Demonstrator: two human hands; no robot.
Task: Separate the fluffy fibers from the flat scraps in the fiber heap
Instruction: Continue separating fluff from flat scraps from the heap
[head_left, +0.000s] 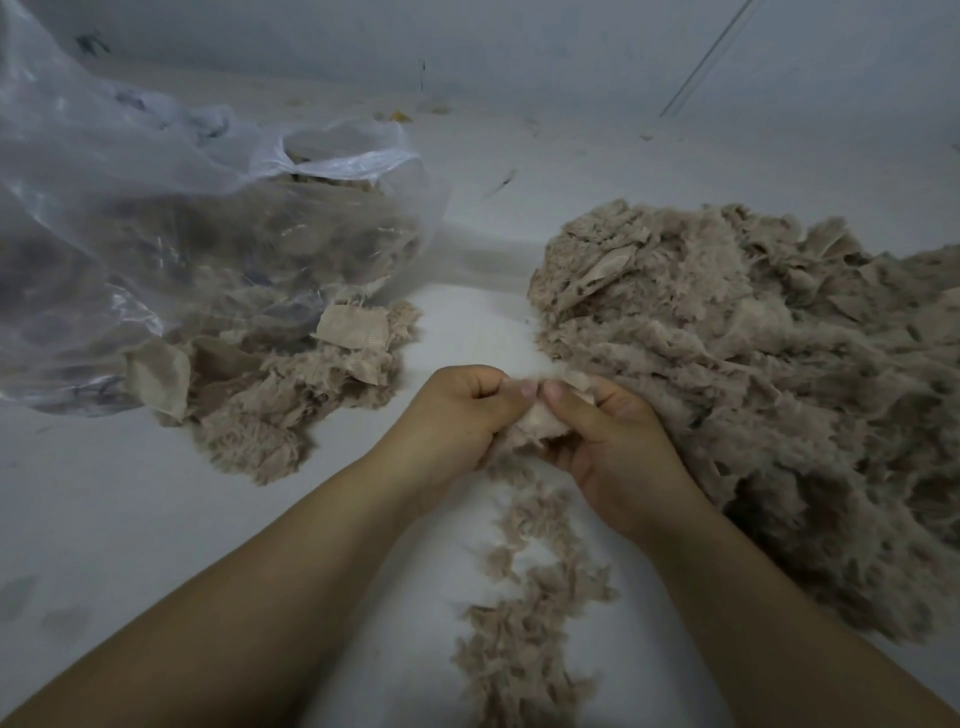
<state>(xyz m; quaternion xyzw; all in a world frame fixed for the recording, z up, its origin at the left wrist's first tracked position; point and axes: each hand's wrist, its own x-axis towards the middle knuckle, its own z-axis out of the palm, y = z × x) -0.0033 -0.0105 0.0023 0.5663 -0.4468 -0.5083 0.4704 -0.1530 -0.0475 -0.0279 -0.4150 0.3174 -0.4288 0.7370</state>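
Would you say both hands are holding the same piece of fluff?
Yes, the left hand and right hand both pinch one pale clump between them.

Both hands meet at the middle of the view over a pale floor (130, 519). The left hand (457, 415) and the right hand (608, 431) each pinch one tuft (535, 428) of beige fiber between thumb and curled fingers, thumbs nearly touching. A large heap (753, 374) of fluffy fiber with flat scraps lies to the right, touching the right hand. A trail of loose fluff (524, 623) runs near, between the forearms. To the left lies a smaller pile (291, 395) with flat scraps (353, 325) on it, spilling from a clear plastic bag (130, 208). A wall (519, 36) stands at the far side.
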